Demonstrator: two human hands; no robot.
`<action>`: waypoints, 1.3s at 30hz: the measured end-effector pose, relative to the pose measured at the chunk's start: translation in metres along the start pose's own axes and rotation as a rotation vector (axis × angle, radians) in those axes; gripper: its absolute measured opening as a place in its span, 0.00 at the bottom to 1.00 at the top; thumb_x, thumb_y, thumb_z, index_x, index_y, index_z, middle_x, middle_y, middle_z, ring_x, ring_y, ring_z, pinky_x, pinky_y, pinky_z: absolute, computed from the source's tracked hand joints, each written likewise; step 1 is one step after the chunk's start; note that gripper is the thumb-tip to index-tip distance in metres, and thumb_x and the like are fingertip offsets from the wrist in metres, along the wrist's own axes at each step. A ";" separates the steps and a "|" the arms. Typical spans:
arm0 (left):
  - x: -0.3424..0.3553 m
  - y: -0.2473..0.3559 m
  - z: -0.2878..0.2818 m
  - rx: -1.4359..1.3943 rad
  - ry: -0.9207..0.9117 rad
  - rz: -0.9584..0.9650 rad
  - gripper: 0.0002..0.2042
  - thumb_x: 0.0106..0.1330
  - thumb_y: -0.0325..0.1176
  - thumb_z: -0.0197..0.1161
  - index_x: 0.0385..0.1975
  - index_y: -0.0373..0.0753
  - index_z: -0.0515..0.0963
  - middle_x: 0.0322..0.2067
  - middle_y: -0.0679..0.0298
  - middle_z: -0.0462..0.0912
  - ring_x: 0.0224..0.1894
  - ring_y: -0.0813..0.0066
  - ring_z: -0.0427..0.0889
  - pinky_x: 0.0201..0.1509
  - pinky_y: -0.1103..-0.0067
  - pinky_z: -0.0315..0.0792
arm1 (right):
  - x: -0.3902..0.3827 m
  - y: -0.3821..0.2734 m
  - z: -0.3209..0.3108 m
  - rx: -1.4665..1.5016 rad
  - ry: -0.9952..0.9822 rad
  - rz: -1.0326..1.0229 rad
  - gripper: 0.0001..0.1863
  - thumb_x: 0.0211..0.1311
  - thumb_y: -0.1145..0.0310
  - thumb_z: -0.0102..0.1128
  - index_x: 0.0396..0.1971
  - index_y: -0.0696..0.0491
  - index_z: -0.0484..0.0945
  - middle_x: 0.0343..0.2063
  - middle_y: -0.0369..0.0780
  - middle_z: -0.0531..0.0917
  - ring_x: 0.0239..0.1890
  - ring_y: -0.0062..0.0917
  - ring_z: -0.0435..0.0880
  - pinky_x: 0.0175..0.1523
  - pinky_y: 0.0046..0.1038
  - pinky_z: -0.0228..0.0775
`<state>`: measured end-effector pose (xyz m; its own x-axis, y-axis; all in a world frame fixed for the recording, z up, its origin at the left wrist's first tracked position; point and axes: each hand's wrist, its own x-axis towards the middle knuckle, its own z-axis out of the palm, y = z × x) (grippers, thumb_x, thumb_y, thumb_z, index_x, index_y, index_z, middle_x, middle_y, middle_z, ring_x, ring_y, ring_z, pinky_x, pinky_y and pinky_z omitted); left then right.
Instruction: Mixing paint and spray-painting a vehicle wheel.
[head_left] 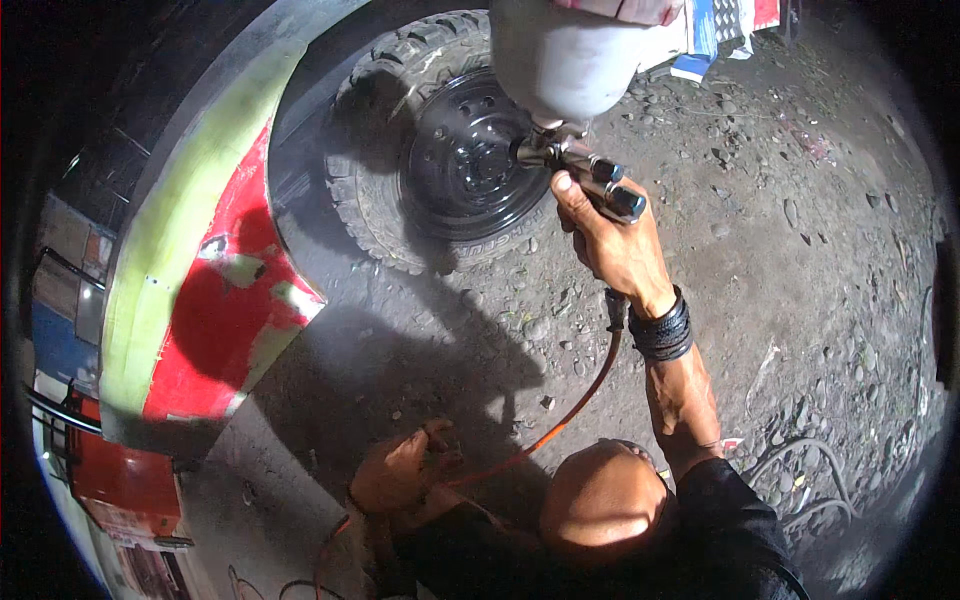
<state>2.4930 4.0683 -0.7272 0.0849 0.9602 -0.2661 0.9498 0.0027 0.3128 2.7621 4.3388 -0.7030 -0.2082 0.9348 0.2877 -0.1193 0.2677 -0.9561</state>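
My right hand (pixel 615 245) grips a metal spray gun (pixel 580 165) with a pale grey cup (pixel 565 60) on top. It points left, toward the black steel wheel (pixel 470 155) and its knobbly tyre (pixel 375 200). A faint mist hangs in front of the wheel. An orange air hose (pixel 575 410) runs from below the gun down to my left hand (pixel 395 470), which is closed around it low in the picture. The red vehicle fender (pixel 215 320), with yellow-green and pale patches, curves over the wheel arch on the left.
Grey gravel ground (pixel 800 250) spreads to the right, with a thin cable (pixel 800 455) lying on it. My bent knee (pixel 600 500) is at the bottom centre. A red box-like object (pixel 125 485) sits at the lower left. Cloth or sacking (pixel 725 25) lies at the top.
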 end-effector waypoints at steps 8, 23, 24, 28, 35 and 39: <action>0.003 0.010 -0.009 0.006 0.050 0.140 0.21 0.69 0.43 0.67 0.55 0.35 0.78 0.34 0.58 0.86 0.36 0.59 0.88 0.39 0.68 0.82 | -0.024 0.009 0.005 -0.074 -0.133 0.040 0.30 0.71 0.51 0.65 0.65 0.54 0.76 0.24 0.34 0.80 0.26 0.16 0.77 0.34 0.24 0.71; -0.001 0.011 -0.019 -0.158 -0.162 -0.144 0.29 0.74 0.55 0.57 0.63 0.37 0.72 0.46 0.49 0.86 0.50 0.48 0.85 0.54 0.62 0.77 | 0.006 -0.020 0.041 -0.214 0.182 -0.259 0.23 0.69 0.68 0.63 0.64 0.50 0.75 0.36 0.46 0.88 0.37 0.36 0.89 0.44 0.32 0.78; -0.001 0.010 -0.017 -0.160 -0.162 -0.142 0.29 0.74 0.55 0.57 0.63 0.37 0.72 0.46 0.49 0.86 0.50 0.48 0.85 0.54 0.62 0.77 | 0.008 -0.022 0.044 -0.185 0.133 -0.313 0.24 0.68 0.71 0.62 0.63 0.51 0.74 0.38 0.48 0.88 0.40 0.40 0.89 0.46 0.34 0.79; -0.001 0.021 -0.025 -0.158 -0.182 -0.202 0.31 0.73 0.59 0.54 0.65 0.41 0.71 0.50 0.49 0.84 0.54 0.47 0.83 0.59 0.59 0.74 | 0.002 -0.034 0.057 -0.190 -0.037 -0.327 0.26 0.63 0.76 0.61 0.62 0.53 0.73 0.41 0.53 0.87 0.43 0.47 0.89 0.49 0.39 0.81; 0.003 0.007 -0.017 -0.171 -0.215 -0.176 0.30 0.75 0.55 0.54 0.65 0.36 0.69 0.49 0.49 0.85 0.53 0.47 0.83 0.57 0.60 0.74 | -0.012 -0.029 0.068 -0.271 -0.197 -0.288 0.25 0.68 0.62 0.65 0.61 0.55 0.76 0.35 0.57 0.86 0.42 0.51 0.88 0.46 0.41 0.80; -0.004 0.001 -0.015 -0.212 -0.193 -0.181 0.30 0.75 0.55 0.53 0.66 0.37 0.69 0.49 0.49 0.85 0.53 0.47 0.83 0.57 0.60 0.74 | -0.002 -0.038 0.068 -0.280 -0.099 -0.250 0.25 0.65 0.68 0.66 0.62 0.54 0.76 0.38 0.56 0.87 0.43 0.49 0.88 0.47 0.39 0.81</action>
<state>2.4892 4.0688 -0.7124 -0.0048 0.8681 -0.4964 0.8726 0.2461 0.4219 2.7012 4.3109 -0.6639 -0.3011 0.8093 0.5044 0.0888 0.5504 -0.8302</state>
